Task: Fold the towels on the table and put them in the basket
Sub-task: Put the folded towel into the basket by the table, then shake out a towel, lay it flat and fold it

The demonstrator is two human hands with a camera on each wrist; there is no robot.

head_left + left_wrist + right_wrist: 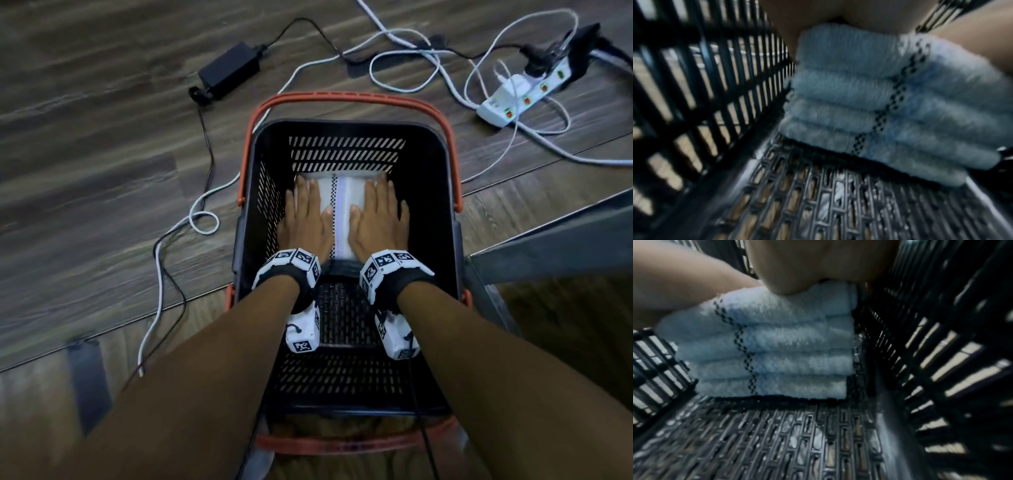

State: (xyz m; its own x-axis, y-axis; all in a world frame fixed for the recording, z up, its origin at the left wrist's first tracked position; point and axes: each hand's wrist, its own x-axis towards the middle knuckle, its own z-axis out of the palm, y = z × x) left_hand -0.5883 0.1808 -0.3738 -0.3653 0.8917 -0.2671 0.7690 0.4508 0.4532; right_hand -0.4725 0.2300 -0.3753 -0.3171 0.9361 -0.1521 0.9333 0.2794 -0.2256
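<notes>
Five or so folded layers make up the stack of white towels (777, 344), each with a dark checked stripe and a pale blue band, sitting on a dark cloth on the floor of the basket (346, 126) at its far end. The stack sits close to the far slotted wall and fills most of the width between the side walls.

Both hands lie flat on top of the stack, palms down, fingers straight and pointing away from the person. The left hand (303, 219) covers the left part of the top towel, the right hand (378, 221) the right part, and the striped band shows in the gap between the thumbs. Neither hand grasps anything; they only press on the cloth. Both forearms reach straight down into the basket, side by side, each with a marker-covered band at the wrist.

Around the black basket runs an orange handle (342, 97), folded down. It stands on a wooden floor (85, 137), where a black power adapter (227, 70), tangled white and black cables (404, 58) and a white power strip (524, 97) lie beyond it.
</notes>
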